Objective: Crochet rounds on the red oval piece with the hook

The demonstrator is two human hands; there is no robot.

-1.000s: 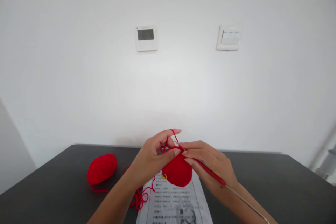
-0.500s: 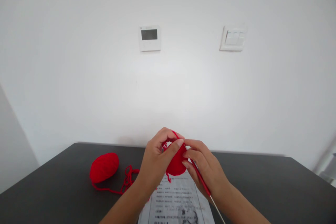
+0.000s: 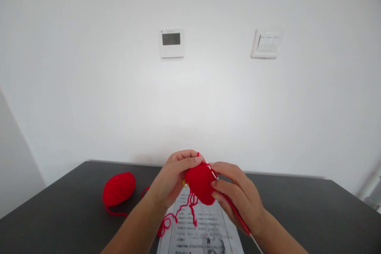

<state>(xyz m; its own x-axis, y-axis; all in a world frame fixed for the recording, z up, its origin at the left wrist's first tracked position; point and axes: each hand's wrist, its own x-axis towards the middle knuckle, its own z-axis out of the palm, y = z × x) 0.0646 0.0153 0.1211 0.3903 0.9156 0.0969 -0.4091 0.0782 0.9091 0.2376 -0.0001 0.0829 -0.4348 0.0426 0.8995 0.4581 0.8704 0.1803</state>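
Note:
My left hand [image 3: 175, 174] is closed, its thumb and fingers pinching the upper left edge of a rounded red crocheted piece [image 3: 203, 184]. A strand of red yarn rises by the left index fingertip. My right hand [image 3: 238, 190] is closed around a crochet hook [image 3: 239, 218] with a red grip and a thin pale metal end pointing down right. The hook's pale front part lies along the piece's upper right edge, with red strands across it; its tip is not clear. A small yellow stitch marker [image 3: 185, 183] hangs at the piece's left side, above dangling red yarn tails [image 3: 193, 206].
A red yarn ball [image 3: 119, 188] lies on the dark table [image 3: 74, 206] at left, its strand running toward my left forearm. Under my hands lies a printed sheet [image 3: 196, 238]. A thermostat panel [image 3: 172, 43] and a light switch [image 3: 267, 43] are on the white wall.
Both hands have turned the crocheted piece, so more of its face and the yellow marker show. The hook has shifted slightly down right. Yarn tails now hang lower over the sheet.

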